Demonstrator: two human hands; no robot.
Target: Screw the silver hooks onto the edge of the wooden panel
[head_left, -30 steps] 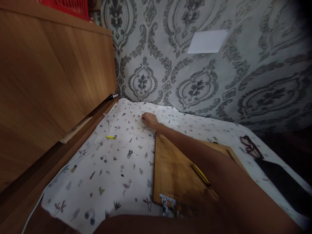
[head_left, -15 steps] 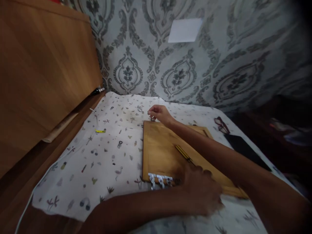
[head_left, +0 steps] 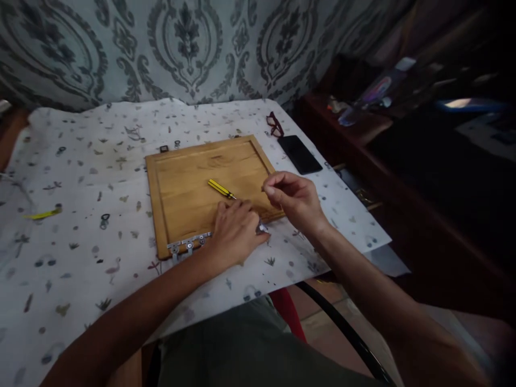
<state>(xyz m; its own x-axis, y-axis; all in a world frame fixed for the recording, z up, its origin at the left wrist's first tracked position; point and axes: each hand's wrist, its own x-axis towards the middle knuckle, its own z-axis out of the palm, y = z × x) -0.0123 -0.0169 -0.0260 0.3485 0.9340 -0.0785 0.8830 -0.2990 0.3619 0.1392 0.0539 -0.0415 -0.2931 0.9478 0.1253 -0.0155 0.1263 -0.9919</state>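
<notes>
A framed wooden panel [head_left: 201, 166] lies flat on the patterned cloth. Along its near edge are several metal hinges [head_left: 189, 245]. My left hand [head_left: 237, 231] rests over the panel's near edge, fingers apart on the wood, with a small shiny piece partly visible beside its thumb. Just beyond its fingertips lies a yellow and black screwdriver [head_left: 221, 188]. My right hand [head_left: 292, 199] is raised by the panel's right corner, thumb and index finger pinched; whatever is between them is too small to make out. Near the panel's far left corner sits a small dark square piece [head_left: 163, 148].
Dark-framed glasses [head_left: 274, 125] and a black phone [head_left: 300, 154] lie beyond the panel's right side. A yellow strip [head_left: 44, 214] is at the left. To the right stands dark red furniture [head_left: 403, 199] with a clear bottle [head_left: 377, 88]. Patterned wallpaper rises behind.
The view has turned to the right. My right hand has moved from the panel's far left corner to its right side. My left hand now rests at the near edge, beside the hinges.
</notes>
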